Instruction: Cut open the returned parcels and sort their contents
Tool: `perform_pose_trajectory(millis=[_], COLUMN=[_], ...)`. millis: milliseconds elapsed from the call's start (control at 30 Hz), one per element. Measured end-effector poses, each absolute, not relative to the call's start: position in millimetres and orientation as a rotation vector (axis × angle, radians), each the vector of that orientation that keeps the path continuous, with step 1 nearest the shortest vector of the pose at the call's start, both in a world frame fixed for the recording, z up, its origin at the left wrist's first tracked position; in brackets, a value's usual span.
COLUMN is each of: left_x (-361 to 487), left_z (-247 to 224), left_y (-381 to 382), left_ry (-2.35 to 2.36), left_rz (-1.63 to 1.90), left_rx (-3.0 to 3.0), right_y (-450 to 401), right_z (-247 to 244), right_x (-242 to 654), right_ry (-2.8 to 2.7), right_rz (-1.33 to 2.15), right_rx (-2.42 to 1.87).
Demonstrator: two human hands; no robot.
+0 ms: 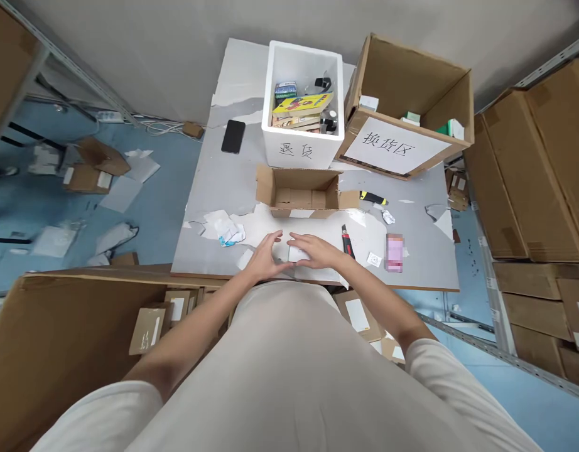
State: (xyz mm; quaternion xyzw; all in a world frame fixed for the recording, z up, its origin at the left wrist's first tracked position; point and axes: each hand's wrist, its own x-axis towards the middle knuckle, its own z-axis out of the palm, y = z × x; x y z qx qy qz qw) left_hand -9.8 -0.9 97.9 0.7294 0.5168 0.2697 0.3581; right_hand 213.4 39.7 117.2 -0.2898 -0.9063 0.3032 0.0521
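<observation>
At the front edge of the table, a small white box (297, 253) lies beneath the fingers of my right hand (315, 250), which are curled over it. My left hand (267, 258) is just left of the box, thumb and fingers apart, with nothing held between them. Behind both hands stands an open brown carton (303, 212) with its side flaps spread. A red and black box cutter (348, 242) lies right of my right hand. Crumpled white and blue paper (229, 230) is to the left.
At the back of the table (202, 182) stand a white foam box (296, 139) holding books and a large carton (407, 129). A phone (233, 137), a yellow and black cutter (373, 198) and a pink packet (394, 253) lie around. Shelved cartons (525, 176) stand right.
</observation>
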Motion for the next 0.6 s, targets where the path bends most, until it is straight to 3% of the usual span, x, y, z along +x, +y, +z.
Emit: perform_pose_trajectory(millis=[167,433,600], left_x=[17,33,34], left_z=[59,54,49], left_y=[-2,20,20], left_ry=[1.189,1.1,1.126], left_rz=[0.581,0.649,0.597], left_rx=[1.722,1.715,1.752], right_y=[49,57,73], right_z=[126,137,147], right_x=[214,204,203], right_ry=[-2.865,-2.979,-3.031], right_rz=[1.029,0.823,1.079], right_rx=[-0.821,-0.978,-0.936])
